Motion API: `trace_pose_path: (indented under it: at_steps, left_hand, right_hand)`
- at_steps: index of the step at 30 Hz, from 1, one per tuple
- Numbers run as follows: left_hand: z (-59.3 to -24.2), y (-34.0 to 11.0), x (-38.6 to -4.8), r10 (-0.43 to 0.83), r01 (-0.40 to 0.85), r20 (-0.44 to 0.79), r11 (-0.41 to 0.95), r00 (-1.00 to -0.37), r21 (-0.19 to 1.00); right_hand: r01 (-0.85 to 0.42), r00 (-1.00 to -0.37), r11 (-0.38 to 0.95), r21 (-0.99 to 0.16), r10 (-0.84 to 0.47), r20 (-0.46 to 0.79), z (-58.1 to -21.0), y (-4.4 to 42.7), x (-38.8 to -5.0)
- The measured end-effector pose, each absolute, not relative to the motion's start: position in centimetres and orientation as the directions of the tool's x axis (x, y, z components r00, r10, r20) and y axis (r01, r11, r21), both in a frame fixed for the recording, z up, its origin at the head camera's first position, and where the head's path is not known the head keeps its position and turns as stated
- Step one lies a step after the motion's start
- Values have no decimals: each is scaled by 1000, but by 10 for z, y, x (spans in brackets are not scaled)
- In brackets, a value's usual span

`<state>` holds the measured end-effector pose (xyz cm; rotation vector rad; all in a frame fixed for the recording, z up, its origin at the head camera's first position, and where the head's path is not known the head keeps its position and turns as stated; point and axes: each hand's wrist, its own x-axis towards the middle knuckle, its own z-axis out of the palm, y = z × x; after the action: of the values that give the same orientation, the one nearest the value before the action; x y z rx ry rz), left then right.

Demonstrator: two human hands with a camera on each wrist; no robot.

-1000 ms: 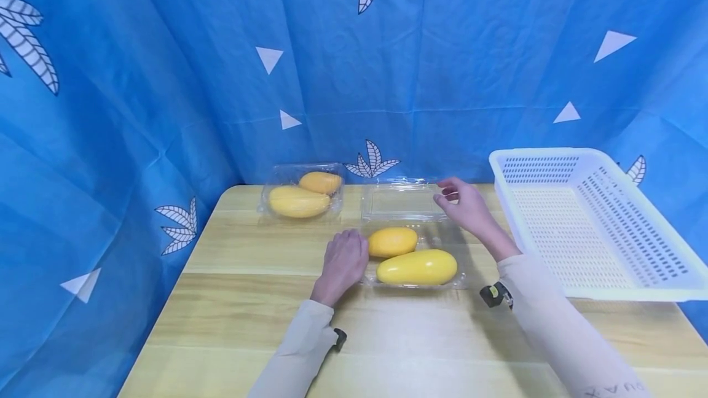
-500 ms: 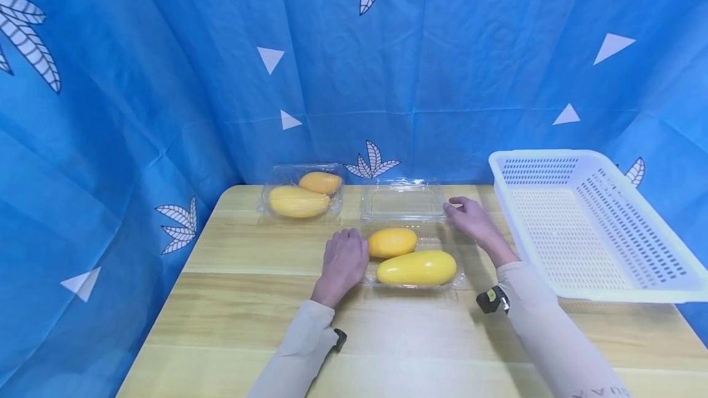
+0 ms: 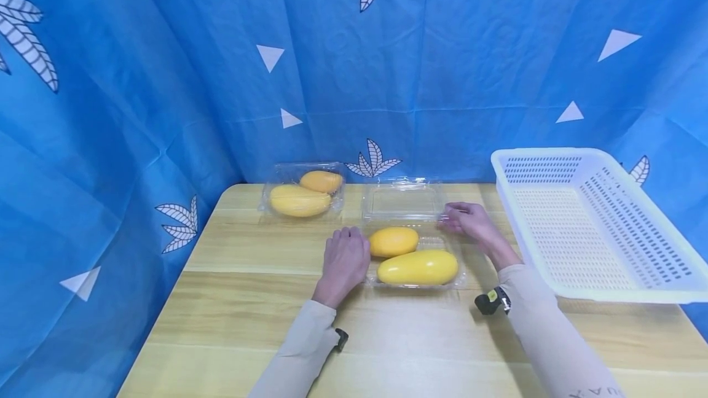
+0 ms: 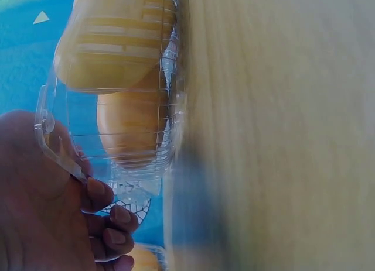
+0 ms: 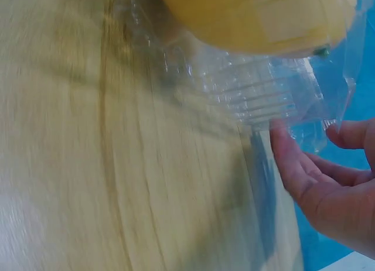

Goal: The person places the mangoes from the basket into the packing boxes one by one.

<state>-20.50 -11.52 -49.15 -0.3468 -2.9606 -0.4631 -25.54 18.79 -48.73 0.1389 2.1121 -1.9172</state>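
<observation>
An unlidded clear plastic clamshell box (image 3: 464, 281) holds a smaller orange-yellow mango (image 3: 394, 242) and a longer yellow, papaya-like fruit (image 3: 418, 268). Its clear lid (image 3: 405, 200) lies folded back behind it. My left hand (image 3: 344, 263) pinches the box's left rim between thumb and curled fingers, as the left wrist view shows. My right hand (image 3: 474, 223) is at the right rear corner, by the fold between base and lid. In the right wrist view its thumb and forefinger (image 5: 287, 154) stand apart, their tips at the plastic edge.
A second clear box (image 3: 265, 206) with two yellow fruits stands at the back left, its lid apparently over them. A white slotted basket (image 3: 522, 232) occupies the right side of the wooden table (image 3: 221, 336). A blue patterned curtain (image 3: 354, 66) hangs directly behind.
My right hand has come down from above the lid's right edge to the box's right rear corner. The left hand has stayed at the left rim, and the fruits have not moved.
</observation>
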Motion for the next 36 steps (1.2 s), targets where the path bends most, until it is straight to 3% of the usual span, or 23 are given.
trace_pose_path:
  at_steps: [14,28,36]
  left_hand:
    - [-487,-115,-205,209,242,138,924,-968,297]
    - [-492,-114,-201,204,240,145,922,-968,305]
    - [-489,-114,-204,197,233,146,922,-970,309]
  right_hand:
    - [244,-967,-146,-959,-103,-231,-490,188,-251]
    - [78,-994,-214,-974,-97,-58,-491,189,-240]
    - [23,-985,-260,-965,-172,23,-498,194,-239]
